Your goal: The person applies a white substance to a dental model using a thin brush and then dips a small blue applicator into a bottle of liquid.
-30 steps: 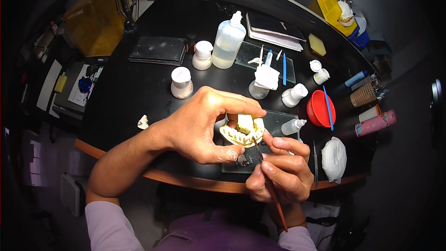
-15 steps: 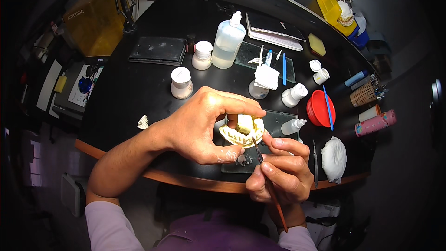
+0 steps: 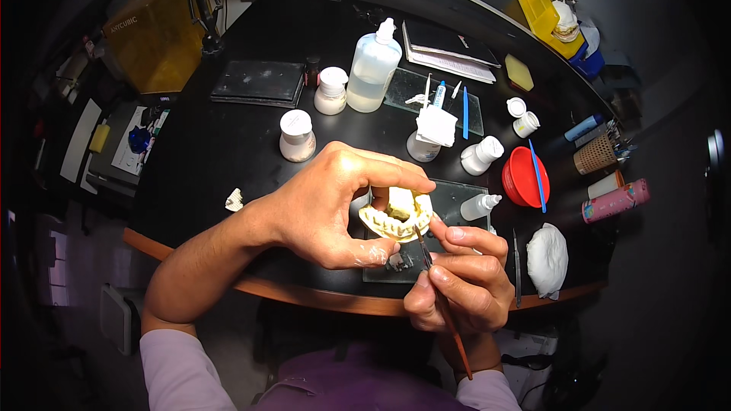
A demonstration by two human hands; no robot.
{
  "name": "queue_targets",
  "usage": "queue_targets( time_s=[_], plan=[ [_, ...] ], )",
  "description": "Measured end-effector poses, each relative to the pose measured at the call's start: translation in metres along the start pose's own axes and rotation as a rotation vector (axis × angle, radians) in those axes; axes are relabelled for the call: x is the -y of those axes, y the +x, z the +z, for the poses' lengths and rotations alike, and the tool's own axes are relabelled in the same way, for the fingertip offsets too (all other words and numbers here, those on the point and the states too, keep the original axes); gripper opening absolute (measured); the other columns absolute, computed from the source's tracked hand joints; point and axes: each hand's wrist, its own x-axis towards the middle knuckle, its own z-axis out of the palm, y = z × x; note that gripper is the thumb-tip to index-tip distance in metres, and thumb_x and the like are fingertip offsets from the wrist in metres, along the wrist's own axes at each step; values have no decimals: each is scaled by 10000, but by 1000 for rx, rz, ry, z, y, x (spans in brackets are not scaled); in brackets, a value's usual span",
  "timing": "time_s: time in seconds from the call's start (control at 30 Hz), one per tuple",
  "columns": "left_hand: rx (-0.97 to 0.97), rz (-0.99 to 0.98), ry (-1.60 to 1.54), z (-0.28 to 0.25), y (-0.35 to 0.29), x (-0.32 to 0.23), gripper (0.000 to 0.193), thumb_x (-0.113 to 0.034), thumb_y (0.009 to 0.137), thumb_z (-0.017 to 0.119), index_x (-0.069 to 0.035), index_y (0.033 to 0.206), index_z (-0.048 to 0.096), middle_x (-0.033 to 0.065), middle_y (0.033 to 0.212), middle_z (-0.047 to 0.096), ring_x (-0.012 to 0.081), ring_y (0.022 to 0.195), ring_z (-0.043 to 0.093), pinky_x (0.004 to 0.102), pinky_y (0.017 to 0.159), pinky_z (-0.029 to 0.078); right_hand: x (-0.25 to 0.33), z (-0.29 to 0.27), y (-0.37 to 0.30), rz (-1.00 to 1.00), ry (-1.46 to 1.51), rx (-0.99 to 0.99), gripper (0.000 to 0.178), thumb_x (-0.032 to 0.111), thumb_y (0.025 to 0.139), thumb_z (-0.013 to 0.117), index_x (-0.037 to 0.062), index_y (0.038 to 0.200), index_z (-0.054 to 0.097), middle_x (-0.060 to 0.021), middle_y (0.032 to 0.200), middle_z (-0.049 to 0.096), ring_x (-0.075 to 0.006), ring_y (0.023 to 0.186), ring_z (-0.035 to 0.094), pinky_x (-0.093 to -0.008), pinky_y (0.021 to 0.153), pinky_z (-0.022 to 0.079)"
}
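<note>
Held between the thumb and fingers of my left hand (image 3: 327, 205) is a pale yellow dental cast (image 3: 390, 221), its row of teeth facing me. White smears mark that thumb. My right hand (image 3: 468, 278) pinches a thin paintbrush (image 3: 451, 327) with a reddish-brown handle, its dark tip touching the front teeth of the cast. The handle slants down toward my right sleeve. Beneath both hands lies a glass slab (image 3: 373, 270) with a grey-white smudge of material on it, partly hidden by my fingers.
Several white-capped powder jars (image 3: 297, 137) and a large clear bottle (image 3: 375, 68) stand beyond my hands. To the right are a red bowl (image 3: 524, 179) with a blue stick across it, a small dropper bottle (image 3: 480, 206), a white cloth wad (image 3: 547, 261) and dark tweezers (image 3: 517, 270).
Almost nothing differs. Both hands, the cast and the brush stay in nearly the same place, with the brush tip still on the teeth.
</note>
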Motion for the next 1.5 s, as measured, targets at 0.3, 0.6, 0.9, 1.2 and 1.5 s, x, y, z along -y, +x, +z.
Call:
queue_targets(
  time_s=[0.3, 0.6, 0.9, 1.2, 1.5],
  plan=[
    [13, 0, 18, -1, 0, 0, 713, -163, 635, 809, 36, 1315, 724, 197, 1258, 758, 150, 712, 645, 288, 711, 565, -1, 1, 0, -8, -8, -7, 317, 5, 839, 855, 70, 1112, 707, -72, 988, 704, -301, 1167, 677, -472, 994, 676],
    [11, 16, 25, -1, 0, 0, 725, -180, 634, 815, 42, 1318, 720, 207, 1256, 757, 155, 702, 644, 292, 705, 567, 0, 0, 1, -4, 3, 0, 327, -2, 830, 856, 68, 1112, 706, -71, 991, 701, -304, 1162, 679, -476, 992, 677],
    [15, 9, 17, -1, 0, 0, 725, -198, 642, 816, 43, 1319, 720, 213, 1259, 756, 161, 708, 650, 295, 704, 569, 0, 0, 1, -8, 3, -3, 332, -24, 814, 847, 69, 1099, 706, -71, 996, 703, -298, 1162, 678, -477, 986, 680],
    [33, -3, 10, -2, 0, 1, 731, -197, 643, 814, 40, 1328, 718, 213, 1265, 754, 161, 710, 654, 297, 718, 575, -1, 1, 1, -6, 9, -14, 323, -27, 804, 851, 63, 1078, 706, -76, 993, 702, -301, 1158, 679, -476, 982, 682],
    [27, -15, 46, -4, 1, -3, 755, -187, 622, 799, 45, 1335, 711, 213, 1274, 755, 159, 702, 657, 296, 715, 578, -6, 0, 5, 91, 182, -84, 263, -100, 781, 722, 9, 1017, 681, -122, 967, 676, -352, 1196, 659, -473, 974, 682]
  ],
)
